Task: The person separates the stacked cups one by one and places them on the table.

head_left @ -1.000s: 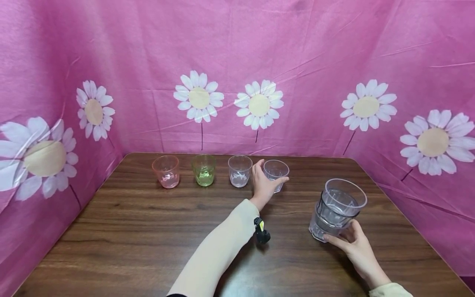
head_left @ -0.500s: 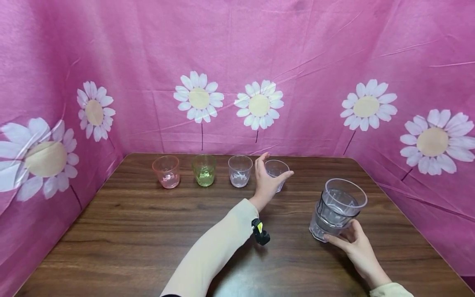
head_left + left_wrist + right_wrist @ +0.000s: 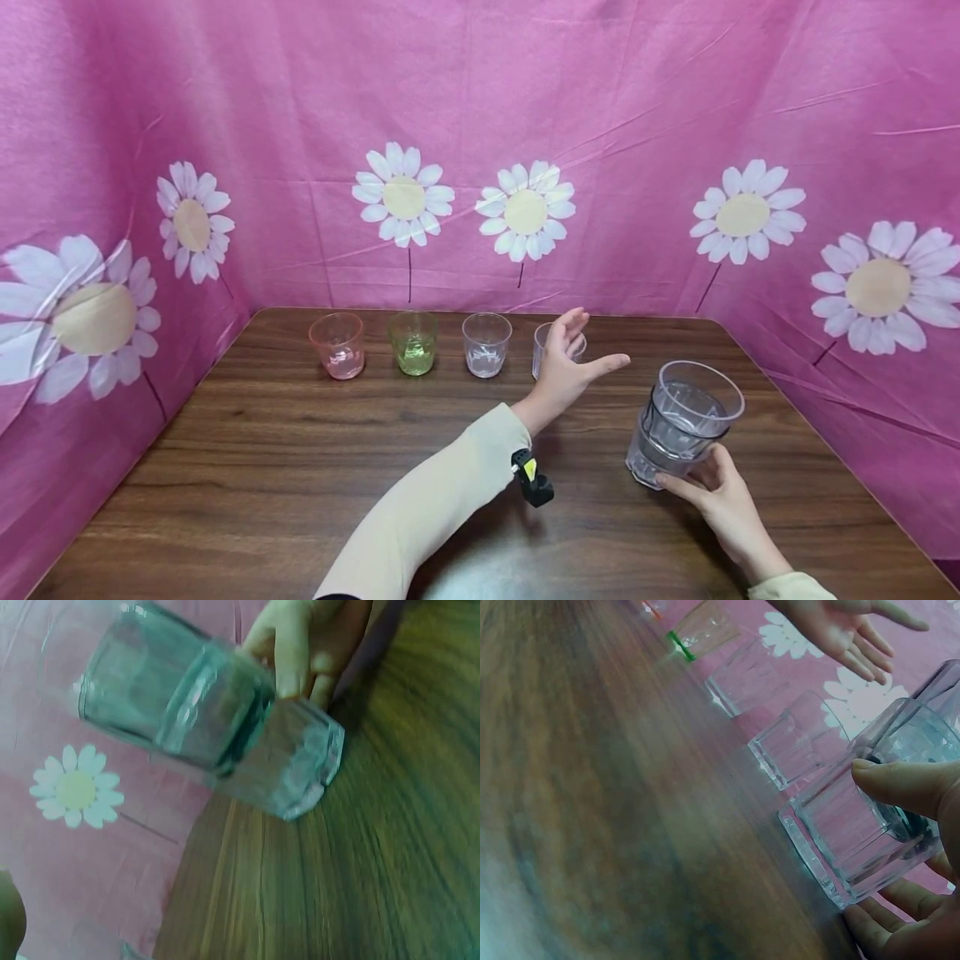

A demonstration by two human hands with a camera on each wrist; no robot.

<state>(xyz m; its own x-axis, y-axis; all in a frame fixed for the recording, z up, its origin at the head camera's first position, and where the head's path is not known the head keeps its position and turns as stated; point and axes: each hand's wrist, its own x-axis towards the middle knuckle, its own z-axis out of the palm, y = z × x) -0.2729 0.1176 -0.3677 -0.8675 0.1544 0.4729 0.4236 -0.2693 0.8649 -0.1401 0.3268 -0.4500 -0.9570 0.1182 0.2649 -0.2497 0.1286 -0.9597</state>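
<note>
My left hand point(image 3: 566, 367) has its fingers and thumb spread, holding nothing. It hangs in front of the rightmost clear plastic cup point(image 3: 541, 346) in the back row and hides part of it; the right wrist view shows this hand above the cup row. My right hand point(image 3: 716, 500) grips a stack of nested cups point(image 3: 678, 425) low on its side, thumb on the near face. The stack is clear at its base, with a dark rim and grey tint midway. Whether its base touches the table cannot be told.
A pink cup point(image 3: 337, 350), a green cup point(image 3: 413, 346) and another clear cup point(image 3: 487, 348) stand upright in a row along the back of the brown wooden table point(image 3: 300, 467). Pink cloth point(image 3: 637, 100) with daisies encloses the back and sides.
My left hand has drawn away from the rim of the rightmost clear cup, shifting right with its fingers spreading. My right hand and the stack stay in place.
</note>
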